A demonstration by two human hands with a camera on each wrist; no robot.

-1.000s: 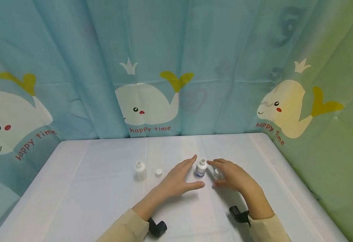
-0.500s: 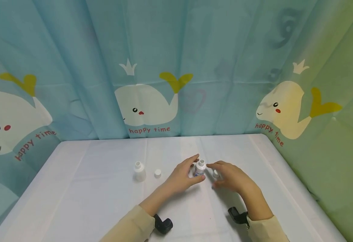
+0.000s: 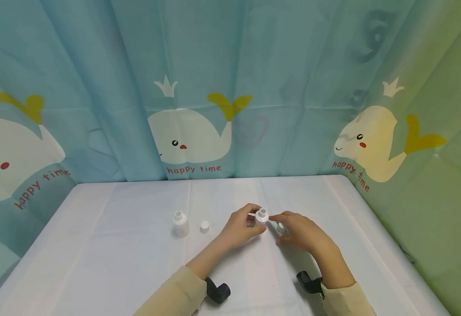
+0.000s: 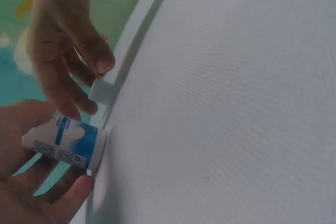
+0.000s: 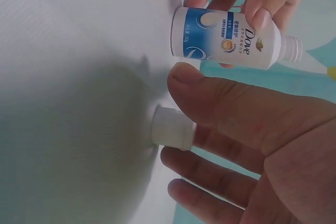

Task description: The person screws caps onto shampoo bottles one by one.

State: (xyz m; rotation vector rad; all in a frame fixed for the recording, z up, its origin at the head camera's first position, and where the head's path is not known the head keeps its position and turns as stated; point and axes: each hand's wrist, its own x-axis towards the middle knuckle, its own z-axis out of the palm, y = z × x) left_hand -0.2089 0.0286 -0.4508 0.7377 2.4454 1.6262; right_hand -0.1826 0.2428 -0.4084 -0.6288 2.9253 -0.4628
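My left hand (image 3: 240,226) grips a small white Dove bottle (image 3: 262,216), thumb on one side and fingers on the other. The bottle is upright, its threaded neck uncapped; its blue-and-white label (image 5: 210,34) faces the right wrist camera. Just right of it, my right hand (image 3: 299,230) arches over a white screw cap (image 5: 173,128) standing on the table. Thumb and fingers are spread around this cap with a gap on the thumb side. The right index fingertip reaches close to the bottle, and part of the cap is hidden behind the hand in the head view.
A plain white bottle (image 3: 181,224), also uncapped, stands to the left, with another white cap (image 3: 204,226) beside it. A white cloth covers the table (image 3: 116,245). A blue-green curtain (image 3: 277,87) with whale prints hangs behind and at the sides.
My left hand has moved slightly right and its fingers have curled in around the Dove bottle, which they stood apart from before. The right hand has stayed nearly still over its cap.
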